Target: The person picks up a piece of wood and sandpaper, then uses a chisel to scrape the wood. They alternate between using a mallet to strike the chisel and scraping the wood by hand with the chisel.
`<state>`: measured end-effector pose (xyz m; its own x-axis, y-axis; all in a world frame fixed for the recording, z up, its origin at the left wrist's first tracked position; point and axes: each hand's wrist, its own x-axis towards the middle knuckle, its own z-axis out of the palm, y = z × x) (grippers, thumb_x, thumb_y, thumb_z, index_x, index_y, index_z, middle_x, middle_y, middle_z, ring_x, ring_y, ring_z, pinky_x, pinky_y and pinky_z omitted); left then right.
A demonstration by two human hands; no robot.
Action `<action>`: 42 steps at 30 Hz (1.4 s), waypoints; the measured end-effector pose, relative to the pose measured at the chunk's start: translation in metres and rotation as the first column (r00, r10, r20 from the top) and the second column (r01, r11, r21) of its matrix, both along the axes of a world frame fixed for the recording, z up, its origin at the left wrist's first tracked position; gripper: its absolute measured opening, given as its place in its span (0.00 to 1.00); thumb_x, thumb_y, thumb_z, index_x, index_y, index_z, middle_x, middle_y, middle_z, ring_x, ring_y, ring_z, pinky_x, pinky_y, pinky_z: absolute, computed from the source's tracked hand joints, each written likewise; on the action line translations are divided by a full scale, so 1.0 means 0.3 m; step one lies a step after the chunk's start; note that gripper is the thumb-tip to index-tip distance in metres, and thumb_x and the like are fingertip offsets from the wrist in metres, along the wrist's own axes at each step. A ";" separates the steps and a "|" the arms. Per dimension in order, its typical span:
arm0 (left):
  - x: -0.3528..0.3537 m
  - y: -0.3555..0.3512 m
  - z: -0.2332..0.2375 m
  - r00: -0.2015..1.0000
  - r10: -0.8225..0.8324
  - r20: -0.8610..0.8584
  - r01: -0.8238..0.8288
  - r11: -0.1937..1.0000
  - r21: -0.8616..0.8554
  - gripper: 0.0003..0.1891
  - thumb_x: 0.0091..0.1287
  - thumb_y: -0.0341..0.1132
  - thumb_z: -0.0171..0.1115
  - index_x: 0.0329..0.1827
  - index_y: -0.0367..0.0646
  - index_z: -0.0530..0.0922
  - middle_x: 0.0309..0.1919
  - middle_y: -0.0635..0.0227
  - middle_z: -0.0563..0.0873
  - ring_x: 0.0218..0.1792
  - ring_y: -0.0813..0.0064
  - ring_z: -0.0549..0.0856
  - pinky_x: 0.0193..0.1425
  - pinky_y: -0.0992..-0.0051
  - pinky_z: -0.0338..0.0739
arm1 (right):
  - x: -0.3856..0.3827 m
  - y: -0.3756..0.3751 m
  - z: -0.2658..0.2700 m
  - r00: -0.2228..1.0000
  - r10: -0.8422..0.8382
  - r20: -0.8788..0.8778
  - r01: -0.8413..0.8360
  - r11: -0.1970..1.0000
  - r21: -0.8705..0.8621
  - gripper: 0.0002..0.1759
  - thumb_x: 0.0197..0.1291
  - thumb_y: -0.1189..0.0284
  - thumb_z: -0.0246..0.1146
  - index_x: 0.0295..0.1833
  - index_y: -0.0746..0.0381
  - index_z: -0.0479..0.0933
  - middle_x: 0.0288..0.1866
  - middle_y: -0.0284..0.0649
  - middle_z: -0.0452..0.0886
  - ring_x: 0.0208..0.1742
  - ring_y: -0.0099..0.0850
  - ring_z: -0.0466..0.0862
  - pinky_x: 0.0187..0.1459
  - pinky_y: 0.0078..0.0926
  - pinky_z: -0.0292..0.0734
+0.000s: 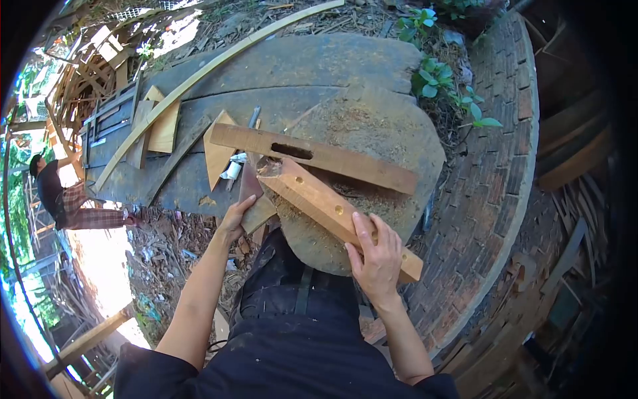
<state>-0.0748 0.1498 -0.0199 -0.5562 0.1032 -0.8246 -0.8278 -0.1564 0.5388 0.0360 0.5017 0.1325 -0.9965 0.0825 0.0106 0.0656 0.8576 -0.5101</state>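
Note:
My right hand (377,256) lies over the near end of a wooden bar (319,199) with drilled holes, gripping it against a sawdust-covered slab (372,133). My left hand (234,218) reaches to a small dark piece of wood (252,199) at the slab's near left edge and touches it. Beyond the bar lies a longer wooden rail (319,156) with a slot cut through it, crossing the slab from left to right.
Triangular offcuts (216,153) and a long thin curved strip (199,76) rest on dark planks (279,66). Brick paving (498,186) curves at the right. A person (60,196) sits at the far left beside stacked scrap wood.

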 end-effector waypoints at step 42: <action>-0.056 0.051 0.362 0.852 0.422 -0.309 -0.307 0.882 0.357 0.32 0.78 0.47 0.59 0.78 0.39 0.64 0.76 0.57 0.71 0.70 0.55 0.77 0.72 0.59 0.76 | 0.189 0.449 -0.612 0.749 -0.575 0.328 0.662 0.667 -0.342 0.30 0.69 0.71 0.64 0.76 0.52 0.70 0.53 0.53 0.87 0.53 0.43 0.88 0.52 0.38 0.82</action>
<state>-0.0915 0.1651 0.0888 -0.8550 0.0292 -0.5179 -0.4294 -0.5999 0.6751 0.0927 0.6363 -0.0512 -0.6926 0.6330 -0.3460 0.6280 0.2932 -0.7209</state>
